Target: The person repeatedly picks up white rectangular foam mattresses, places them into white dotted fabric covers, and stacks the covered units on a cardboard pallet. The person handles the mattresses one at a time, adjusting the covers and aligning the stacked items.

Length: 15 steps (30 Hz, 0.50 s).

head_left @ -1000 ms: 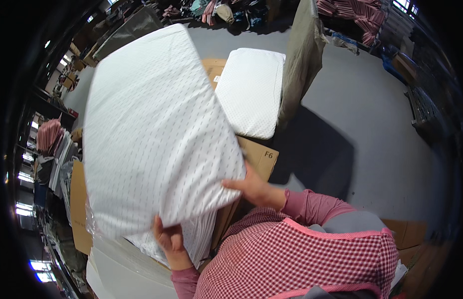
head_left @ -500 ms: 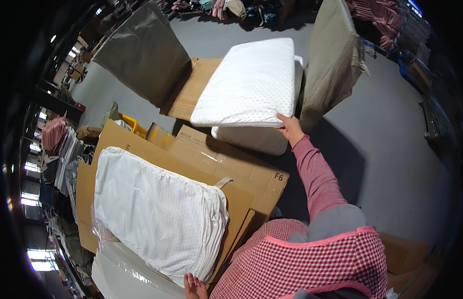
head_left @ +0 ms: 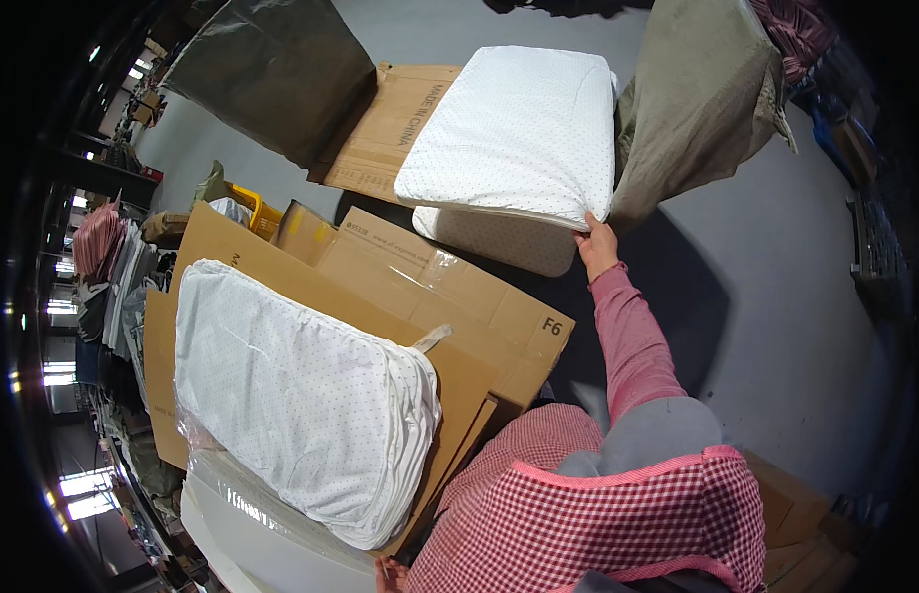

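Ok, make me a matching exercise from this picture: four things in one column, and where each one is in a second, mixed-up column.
Things:
1. right hand
2. stack of white dotted covers
3. lifted white pillow
4. olive fabric bag

Places:
A. lying on flattened cardboard at the left
B. standing at the upper right, beside the pillow
C. gripping the pillow's lower right corner
D. raised over a second pillow

Pairs: 1-C, 2-A, 3-D, 4-B
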Each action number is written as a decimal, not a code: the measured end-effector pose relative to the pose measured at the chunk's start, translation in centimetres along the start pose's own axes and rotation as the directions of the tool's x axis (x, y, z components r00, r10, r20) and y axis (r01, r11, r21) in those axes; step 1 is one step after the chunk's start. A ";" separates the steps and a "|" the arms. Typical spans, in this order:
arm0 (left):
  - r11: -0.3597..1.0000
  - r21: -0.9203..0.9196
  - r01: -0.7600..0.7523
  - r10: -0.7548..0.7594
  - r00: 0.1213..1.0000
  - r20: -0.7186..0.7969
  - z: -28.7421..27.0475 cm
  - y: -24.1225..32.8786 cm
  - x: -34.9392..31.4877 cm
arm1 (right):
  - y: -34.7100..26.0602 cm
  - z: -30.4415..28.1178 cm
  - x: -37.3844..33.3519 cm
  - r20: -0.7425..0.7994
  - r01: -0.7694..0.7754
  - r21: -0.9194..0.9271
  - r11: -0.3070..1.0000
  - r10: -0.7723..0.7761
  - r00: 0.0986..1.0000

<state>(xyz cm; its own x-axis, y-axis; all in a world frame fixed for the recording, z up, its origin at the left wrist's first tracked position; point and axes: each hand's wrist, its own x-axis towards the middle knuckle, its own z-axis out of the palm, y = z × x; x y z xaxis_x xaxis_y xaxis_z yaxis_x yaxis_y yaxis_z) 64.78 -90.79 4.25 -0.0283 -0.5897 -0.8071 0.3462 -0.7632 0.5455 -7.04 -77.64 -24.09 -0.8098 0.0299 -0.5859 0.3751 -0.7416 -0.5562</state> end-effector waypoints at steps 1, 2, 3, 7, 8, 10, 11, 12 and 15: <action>1.000 0.011 -0.001 0.001 1.000 -0.002 0.0 0.0 0.1 | 0.4 0.0 0.2 -0.043 -0.023 0.000 1.000 0.023 0.999; 1.000 0.023 0.000 0.000 1.000 -0.002 0.1 0.0 0.3 | 0.9 -0.1 0.4 -0.122 -0.020 -0.015 1.000 0.018 0.992; 0.999 0.034 -0.001 0.001 1.000 -0.002 0.1 0.0 0.4 | 1.4 -0.1 0.5 -0.149 -0.061 0.048 0.997 0.067 0.987; 0.998 0.061 0.004 -0.004 1.000 0.001 0.7 -0.3 0.6 | 1.5 0.0 -0.3 0.071 -0.157 0.083 0.984 0.151 0.986; 0.998 0.070 0.008 -0.008 1.000 0.000 0.9 -0.4 0.6 | 1.0 0.3 -0.8 0.159 -0.195 0.085 0.977 0.180 0.971; 0.997 0.081 0.007 -0.007 1.000 0.005 1.2 -0.6 0.5 | -0.4 1.4 -1.9 0.255 -0.267 0.029 0.963 0.251 0.934; 0.996 0.085 0.012 -0.013 1.000 0.007 1.4 -0.7 0.4 | -1.2 2.3 -2.3 0.261 -0.299 -0.023 0.954 0.295 0.919; 0.996 0.090 0.012 -0.013 1.000 0.009 1.5 -0.7 0.4 | -1.8 3.2 -2.7 0.293 -0.296 -0.071 0.952 0.304 0.907; 0.994 0.109 0.013 -0.015 1.000 0.019 1.4 -0.9 0.6 | -1.7 6.7 -3.4 0.107 -0.227 -0.186 0.956 0.249 0.962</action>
<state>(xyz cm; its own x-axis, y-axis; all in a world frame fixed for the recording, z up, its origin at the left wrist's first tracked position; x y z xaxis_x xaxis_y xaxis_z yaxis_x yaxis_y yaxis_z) 63.16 -90.83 3.61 -0.0517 -0.5831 -0.8108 0.2418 -0.7950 0.5563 -7.96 -80.98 -17.27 -0.7343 -0.2280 -0.6394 0.6262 -0.5911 -0.5084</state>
